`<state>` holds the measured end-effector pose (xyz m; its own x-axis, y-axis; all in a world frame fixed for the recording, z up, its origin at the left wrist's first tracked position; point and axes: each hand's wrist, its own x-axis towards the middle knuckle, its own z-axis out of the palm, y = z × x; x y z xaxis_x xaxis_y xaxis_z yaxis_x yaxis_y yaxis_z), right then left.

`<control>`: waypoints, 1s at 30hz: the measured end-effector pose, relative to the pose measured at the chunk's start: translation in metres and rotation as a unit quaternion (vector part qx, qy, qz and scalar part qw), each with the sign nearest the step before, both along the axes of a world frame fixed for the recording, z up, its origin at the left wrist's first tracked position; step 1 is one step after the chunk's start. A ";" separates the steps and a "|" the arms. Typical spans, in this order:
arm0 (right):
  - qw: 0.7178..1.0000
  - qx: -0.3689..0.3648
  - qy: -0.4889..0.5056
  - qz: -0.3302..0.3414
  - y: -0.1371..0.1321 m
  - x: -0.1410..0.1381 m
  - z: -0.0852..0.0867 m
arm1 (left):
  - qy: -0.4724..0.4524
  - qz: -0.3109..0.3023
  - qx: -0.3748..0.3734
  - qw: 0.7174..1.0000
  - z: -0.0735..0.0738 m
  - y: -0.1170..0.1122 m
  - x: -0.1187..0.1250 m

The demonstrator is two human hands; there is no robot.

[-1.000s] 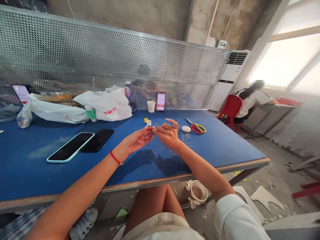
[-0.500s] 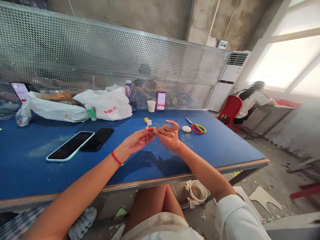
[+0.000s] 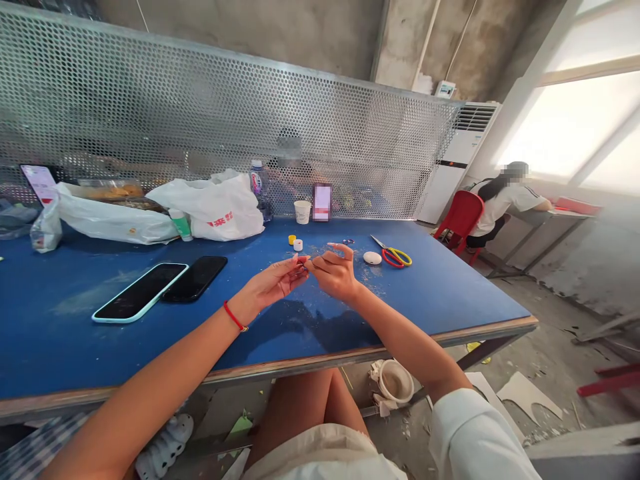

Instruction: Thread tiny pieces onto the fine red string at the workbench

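My left hand (image 3: 273, 283) and my right hand (image 3: 334, 272) meet fingertip to fingertip above the blue table (image 3: 440, 293). Both pinch a tiny item between them that is too small to make out. A red cord circles my left wrist (image 3: 233, 316). Just beyond the hands lie a yellow cap (image 3: 292, 239), a white cap (image 3: 298, 245) and a small dark bit (image 3: 348, 241). To the right rest a white oval object (image 3: 372, 257) and red-and-yellow scissors (image 3: 394, 255).
Two phones (image 3: 141, 291) (image 3: 196, 279) lie at the left. White plastic bags (image 3: 213, 208), a bottle (image 3: 258, 185), a paper cup (image 3: 303, 211) and a lit phone (image 3: 322, 202) stand along the perforated metal screen. Another person (image 3: 505, 200) sits on a red chair at the far right.
My hands have stayed pinched together, with the right hand's fingers curling down a little. Nothing else on the table has moved.
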<state>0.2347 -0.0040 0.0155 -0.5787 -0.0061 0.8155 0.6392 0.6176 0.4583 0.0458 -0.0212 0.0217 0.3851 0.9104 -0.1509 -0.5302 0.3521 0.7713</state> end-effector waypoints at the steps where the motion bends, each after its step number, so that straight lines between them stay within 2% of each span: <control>1: 1.000 -0.003 -0.007 -0.001 0.001 0.000 0.000 | -0.001 0.002 0.003 1.000 0.000 0.000 0.001; 8: 0.998 -0.053 0.005 -0.029 0.004 -0.001 0.004 | 0.023 0.013 0.066 0.998 0.006 0.002 -0.003; 11: 0.997 -0.057 0.028 -0.044 0.001 -0.003 0.009 | 0.088 0.063 0.131 0.985 0.009 0.003 -0.005; 15: 0.995 -0.059 0.036 -0.067 -0.004 -0.005 0.014 | 0.182 0.177 0.255 0.933 0.007 0.001 0.000; 18: 0.997 -0.040 0.030 -0.067 -0.008 -0.007 0.017 | 0.230 0.202 0.328 0.894 0.003 0.000 0.004; 21: 0.998 -0.010 0.025 -0.057 -0.010 -0.009 0.018 | 0.244 0.231 0.357 0.872 0.000 0.001 0.004; 24: 0.998 -0.011 0.005 -0.058 -0.009 -0.009 0.016 | 0.255 0.227 0.363 0.867 -0.001 0.002 0.002; 28: 0.994 -0.056 -0.031 -0.085 -0.005 -0.010 0.009 | 0.287 0.187 0.374 0.862 -0.003 0.005 0.002; 30: 0.993 -0.066 -0.044 -0.087 -0.003 -0.011 0.006 | 0.316 0.177 0.392 0.846 -0.005 0.007 0.001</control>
<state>0.2241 -0.0066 0.0214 -0.6312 0.2033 0.7485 0.7023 0.5593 0.4403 0.0469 -0.0146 0.0169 0.1353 0.8678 0.4782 0.1091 -0.4927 0.8633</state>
